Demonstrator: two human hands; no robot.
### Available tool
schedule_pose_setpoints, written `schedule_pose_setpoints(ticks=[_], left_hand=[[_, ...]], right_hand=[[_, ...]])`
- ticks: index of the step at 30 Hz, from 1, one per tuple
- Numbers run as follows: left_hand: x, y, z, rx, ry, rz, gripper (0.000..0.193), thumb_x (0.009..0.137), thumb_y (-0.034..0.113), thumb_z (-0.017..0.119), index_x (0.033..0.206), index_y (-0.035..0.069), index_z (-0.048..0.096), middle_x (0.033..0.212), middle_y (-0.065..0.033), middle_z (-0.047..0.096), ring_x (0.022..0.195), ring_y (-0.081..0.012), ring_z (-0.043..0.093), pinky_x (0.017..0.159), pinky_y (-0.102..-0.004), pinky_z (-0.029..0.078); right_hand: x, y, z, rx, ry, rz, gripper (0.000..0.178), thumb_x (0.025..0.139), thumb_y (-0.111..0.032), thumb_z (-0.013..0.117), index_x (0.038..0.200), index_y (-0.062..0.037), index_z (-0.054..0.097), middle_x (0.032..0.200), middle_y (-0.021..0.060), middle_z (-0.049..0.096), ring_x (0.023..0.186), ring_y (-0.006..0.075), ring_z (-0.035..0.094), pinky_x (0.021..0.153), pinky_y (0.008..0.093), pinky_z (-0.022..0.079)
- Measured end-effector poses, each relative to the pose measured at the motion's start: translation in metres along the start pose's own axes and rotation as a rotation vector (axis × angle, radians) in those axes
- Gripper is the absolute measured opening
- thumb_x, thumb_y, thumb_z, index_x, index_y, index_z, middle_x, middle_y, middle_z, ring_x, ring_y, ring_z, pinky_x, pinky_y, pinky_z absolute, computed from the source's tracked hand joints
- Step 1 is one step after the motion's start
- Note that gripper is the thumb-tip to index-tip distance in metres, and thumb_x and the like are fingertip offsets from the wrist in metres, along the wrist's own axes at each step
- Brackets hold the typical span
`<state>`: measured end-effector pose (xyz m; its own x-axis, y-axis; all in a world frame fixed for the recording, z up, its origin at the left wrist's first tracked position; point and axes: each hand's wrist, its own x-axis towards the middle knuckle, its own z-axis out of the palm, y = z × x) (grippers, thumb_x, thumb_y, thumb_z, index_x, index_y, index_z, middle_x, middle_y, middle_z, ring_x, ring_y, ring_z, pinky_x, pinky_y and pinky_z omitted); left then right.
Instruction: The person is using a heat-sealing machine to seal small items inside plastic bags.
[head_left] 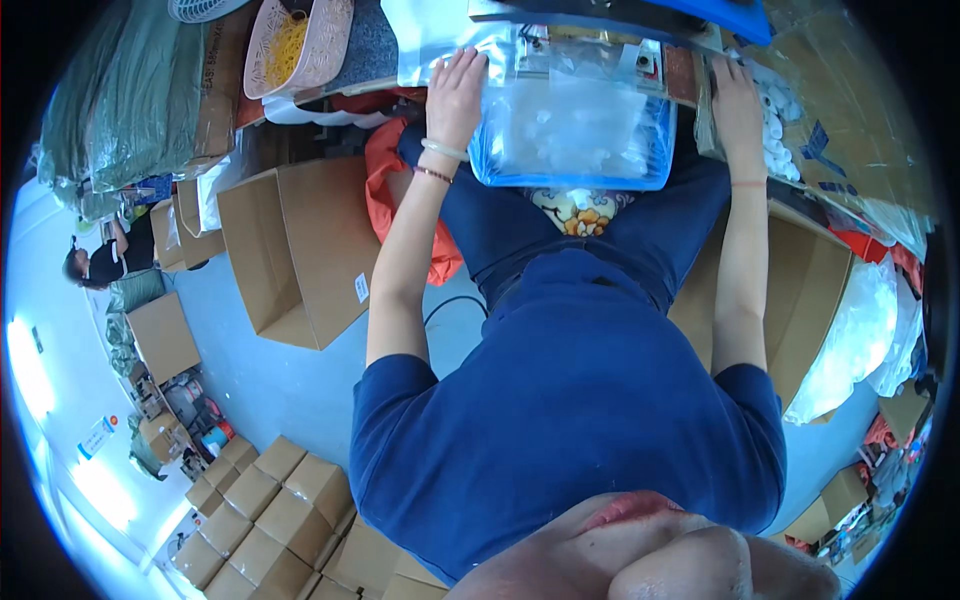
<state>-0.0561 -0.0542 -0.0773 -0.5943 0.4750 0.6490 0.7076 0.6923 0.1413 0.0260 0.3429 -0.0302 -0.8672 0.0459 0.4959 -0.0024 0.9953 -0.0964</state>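
My left hand (457,98) lies flat, fingers stretched out, on a clear plastic bag (418,45) at the table's front edge. Just right of it, above my lap, is a blue tray (570,182) with clear plastic bags (570,130) in it. Behind the tray stands a bench machine (600,55) with a dark bar and a blue top part. My right hand (737,108) reaches forward at the right, fingers extended, against a thin upright stack (706,115) whose kind I cannot make out. White rolls (776,125) lie right beside that hand.
A pink basket (338,35) of yellow rubber bands stands at the back left. Open cardboard boxes (300,250) flank my legs. Stacked cartons (270,510) fill the lower left. Another person (115,250) is at the far left. Green wrapped bundles (150,100) stand upper left.
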Motion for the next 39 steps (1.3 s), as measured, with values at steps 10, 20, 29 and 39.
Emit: schedule_pose_setpoints(ticks=[10, 20, 29, 39], left_hand=[[0.008, -0.013, -0.005, -0.124, 0.000, -0.103, 0.018, 0.084, 0.006, 0.068, 0.102, 0.005, 0.071, 0.106, -0.0083, 0.070, 0.096, -0.0257, 0.065, 0.082, -0.0355, 0.053], [0.022, 0.045, -0.054, -0.320, -0.040, -0.212, 0.017, 0.079, 0.002, 0.068, 0.096, 0.003, 0.071, 0.101, -0.0103, 0.071, 0.096, -0.0301, 0.066, 0.083, -0.0357, 0.053], [0.038, 0.100, -0.080, -0.951, -0.369, -0.716, 0.021, 0.089, 0.011, 0.072, 0.106, 0.000, 0.073, 0.092, -0.0030, 0.073, 0.085, -0.0064, 0.064, 0.077, -0.0213, 0.051], [0.041, 0.096, -0.079, -1.340, -0.727, -0.717, 0.026, 0.091, 0.019, 0.069, 0.107, -0.003, 0.071, 0.093, -0.0093, 0.073, 0.085, -0.0140, 0.069, 0.075, -0.0243, 0.054]], right_hand=[[-0.011, 0.005, -0.002, 0.118, 0.020, 0.076, 0.032, 0.093, -0.009, 0.055, 0.124, -0.0146, 0.060, 0.114, 0.0186, 0.062, 0.105, 0.0389, 0.059, 0.087, 0.0440, 0.050], [-0.008, -0.054, -0.078, 0.364, 0.175, -0.050, 0.025, 0.094, -0.011, 0.059, 0.118, -0.0099, 0.064, 0.113, 0.0104, 0.066, 0.097, 0.0303, 0.063, 0.086, 0.0363, 0.049], [-0.011, -0.129, -0.097, 1.311, -0.121, 0.265, 0.025, 0.086, -0.011, 0.073, 0.111, -0.0066, 0.069, 0.106, 0.0034, 0.069, 0.093, 0.0109, 0.063, 0.083, 0.0267, 0.049], [0.022, -0.117, -0.102, 0.746, -0.440, -0.195, 0.021, 0.091, -0.020, 0.066, 0.103, -0.0043, 0.068, 0.104, 0.0096, 0.068, 0.092, 0.0233, 0.065, 0.079, 0.0327, 0.050]])
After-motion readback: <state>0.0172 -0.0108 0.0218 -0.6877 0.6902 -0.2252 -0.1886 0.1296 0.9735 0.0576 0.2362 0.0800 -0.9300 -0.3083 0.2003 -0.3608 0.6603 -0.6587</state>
